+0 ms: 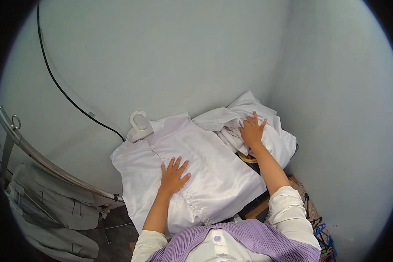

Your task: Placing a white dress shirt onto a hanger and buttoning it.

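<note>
Nearest: purple striped vest (266, 240) over a white shirt (205, 251). Left hand (174, 177): flat, fingers spread, resting on the white satin garment (218, 161), grasping nothing. Garment lies front up, centre, below the wall; glossy, faintly lilac in sheen, lightly creased, small round buttons down the front, white hanger (138, 126) in the neck, hook exposed. Right hand (252, 131): fingers splayed on the crumpled white cloth pile (275, 135) adjoining the garment, not clenched. Containers: brown box-like edge (255, 210) near the right sleeve; contents indiscernible. Farther left: grey jackets (70, 205) beneath a curved metal rail (56, 168). Behind: black cable (70, 99) along pale wall (174, 56).
</note>
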Available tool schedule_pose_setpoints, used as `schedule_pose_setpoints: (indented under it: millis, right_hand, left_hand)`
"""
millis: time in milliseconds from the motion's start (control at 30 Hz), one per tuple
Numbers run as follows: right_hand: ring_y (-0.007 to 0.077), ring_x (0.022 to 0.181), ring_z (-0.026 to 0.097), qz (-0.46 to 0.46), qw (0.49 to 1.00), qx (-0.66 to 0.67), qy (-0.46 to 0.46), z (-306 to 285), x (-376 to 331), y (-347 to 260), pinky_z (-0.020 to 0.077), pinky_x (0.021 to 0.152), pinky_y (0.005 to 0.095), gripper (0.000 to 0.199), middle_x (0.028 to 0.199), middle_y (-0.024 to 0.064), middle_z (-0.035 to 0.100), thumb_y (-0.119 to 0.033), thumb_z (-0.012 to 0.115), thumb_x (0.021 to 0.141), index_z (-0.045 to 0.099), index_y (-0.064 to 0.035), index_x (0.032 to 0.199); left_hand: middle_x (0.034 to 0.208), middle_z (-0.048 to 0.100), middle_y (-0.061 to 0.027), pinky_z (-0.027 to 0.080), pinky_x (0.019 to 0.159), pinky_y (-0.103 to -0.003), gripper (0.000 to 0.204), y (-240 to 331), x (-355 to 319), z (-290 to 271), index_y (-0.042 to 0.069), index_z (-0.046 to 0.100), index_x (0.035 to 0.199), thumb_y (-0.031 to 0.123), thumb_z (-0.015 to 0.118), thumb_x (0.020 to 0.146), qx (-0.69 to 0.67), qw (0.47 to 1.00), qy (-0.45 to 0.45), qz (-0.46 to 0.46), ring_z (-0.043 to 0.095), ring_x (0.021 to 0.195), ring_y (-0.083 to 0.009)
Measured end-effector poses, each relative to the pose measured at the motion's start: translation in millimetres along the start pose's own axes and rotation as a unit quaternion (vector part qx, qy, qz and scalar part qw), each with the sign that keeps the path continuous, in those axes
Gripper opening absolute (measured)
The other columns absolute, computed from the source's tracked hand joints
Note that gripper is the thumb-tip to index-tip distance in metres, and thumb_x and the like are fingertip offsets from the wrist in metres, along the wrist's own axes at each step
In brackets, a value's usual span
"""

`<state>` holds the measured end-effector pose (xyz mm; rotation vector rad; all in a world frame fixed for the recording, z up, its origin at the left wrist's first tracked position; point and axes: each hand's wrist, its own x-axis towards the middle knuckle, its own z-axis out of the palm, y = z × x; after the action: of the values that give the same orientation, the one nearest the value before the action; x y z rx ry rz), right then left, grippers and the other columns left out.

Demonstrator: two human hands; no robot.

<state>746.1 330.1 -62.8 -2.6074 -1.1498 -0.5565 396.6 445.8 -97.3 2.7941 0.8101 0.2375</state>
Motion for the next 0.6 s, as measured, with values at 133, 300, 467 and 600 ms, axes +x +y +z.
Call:
schedule_pose_setpoints:
  millis: [133,300,467,600]
  right_hand:
    - [0.0234,0.134,0.03,0.03,0.998,0.007,0.053,-38,13,43,0.0094,0.1,0.0704,0.027,0.12,-0.0008,0.055,-0.028,0.067,0.076,0.066,-0.0124,0.097]
    - [0.0233,0.134,0.03,0.114,0.976,0.007,0.184,-113,1,120,0.0068,0.096,0.0737,0.023,0.123,-0.003,0.053,-0.029,0.065,0.078,0.064,-0.0158,0.097]
    - [0.0217,0.134,0.03,0.221,0.931,0.004,0.292,-165,-32,218,0.0008,0.097,0.071,0.032,0.125,-0.0059,0.053,-0.032,0.064,0.08,0.063,-0.015,0.107]
    - [0.0197,0.134,0.031,0.193,0.881,-0.006,0.431,-214,-72,285,-0.0004,0.099,0.0652,0.031,0.125,-0.0086,0.053,-0.031,0.065,0.082,0.063,-0.0122,0.107]
  left_hand:
    - [0.148,0.031,-0.0101,0.01,0.107,-0.061,0.058,2,-2,4,0.024,0.041,0.138,0.049,0.049,0.086,0.008,1.0,-0.006,-0.012,0.023,0.138,-0.0304]
    - [0.148,0.03,-0.0088,0.01,0.107,-0.061,0.059,9,0,2,0.025,0.039,0.139,0.047,0.05,0.086,0.02,1.0,-0.012,-0.021,0.022,0.138,-0.0304]
    - [0.148,0.031,-0.0093,0.01,0.107,-0.061,0.059,11,-3,3,0.025,0.04,0.139,0.046,0.051,0.085,0.035,0.999,-0.004,-0.033,0.024,0.137,-0.0303]
    - [0.147,0.033,-0.0098,0.007,0.106,-0.065,0.057,17,-2,-1,0.024,0.043,0.137,0.045,0.052,0.084,0.025,0.999,-0.008,-0.046,0.024,0.137,-0.0301]
